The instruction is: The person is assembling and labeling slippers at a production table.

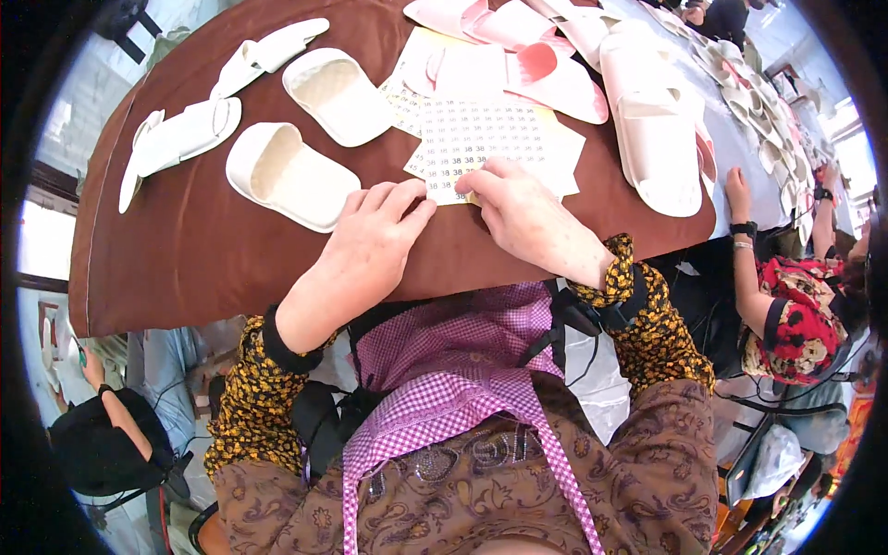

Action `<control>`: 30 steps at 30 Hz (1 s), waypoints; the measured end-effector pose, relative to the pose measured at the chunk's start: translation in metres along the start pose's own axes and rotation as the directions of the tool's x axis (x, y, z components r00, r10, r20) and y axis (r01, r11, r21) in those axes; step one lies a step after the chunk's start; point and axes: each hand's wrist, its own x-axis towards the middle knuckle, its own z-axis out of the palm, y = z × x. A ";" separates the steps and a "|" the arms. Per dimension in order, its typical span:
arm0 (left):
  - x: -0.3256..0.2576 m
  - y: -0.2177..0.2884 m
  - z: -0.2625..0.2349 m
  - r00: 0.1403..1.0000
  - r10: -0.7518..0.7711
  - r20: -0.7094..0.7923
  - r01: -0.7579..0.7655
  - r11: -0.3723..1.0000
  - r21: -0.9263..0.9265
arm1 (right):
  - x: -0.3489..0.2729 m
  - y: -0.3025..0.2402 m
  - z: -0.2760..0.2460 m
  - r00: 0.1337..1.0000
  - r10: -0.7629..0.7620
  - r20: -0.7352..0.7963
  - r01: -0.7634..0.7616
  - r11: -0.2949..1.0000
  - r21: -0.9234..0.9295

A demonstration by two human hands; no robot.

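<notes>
Both hands meet at the near edge of a sticker sheet (486,139) lying on the brown table (185,250). The left hand (370,245) curls its fingertips onto the sheet's near left corner; the right hand (523,213) pinches at that same edge (what it grips is hidden under the fingers). A white slipper (287,176) lies just left of the hands. Farther right, pink slippers (546,74) partly cover the sheet's far side.

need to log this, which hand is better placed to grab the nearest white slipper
Left, probably. The left hand rests on the sticker sheet right beside the nearest white slipper; the right hand lies farther over, beyond the left.
</notes>
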 end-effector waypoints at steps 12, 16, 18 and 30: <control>-0.004 0.012 0.008 0.989 -0.106 -0.106 0.101 0.993 -0.057 | 0.000 -0.004 -0.001 1.000 -0.014 -0.016 0.012 0.997 -0.075; -0.005 0.014 0.014 0.978 -0.145 -0.151 0.136 0.988 -0.066 | 0.003 -0.008 -0.001 1.000 0.028 0.003 -0.027 0.995 -0.092; -0.005 0.014 0.013 0.976 -0.147 -0.159 0.136 0.987 -0.080 | 0.005 -0.007 -0.002 0.999 0.046 0.027 -0.043 0.995 -0.086; -0.005 0.018 0.013 0.970 -0.154 -0.186 0.144 0.988 -0.062 | 0.002 -0.007 -0.006 0.999 0.031 0.006 -0.031 0.997 -0.070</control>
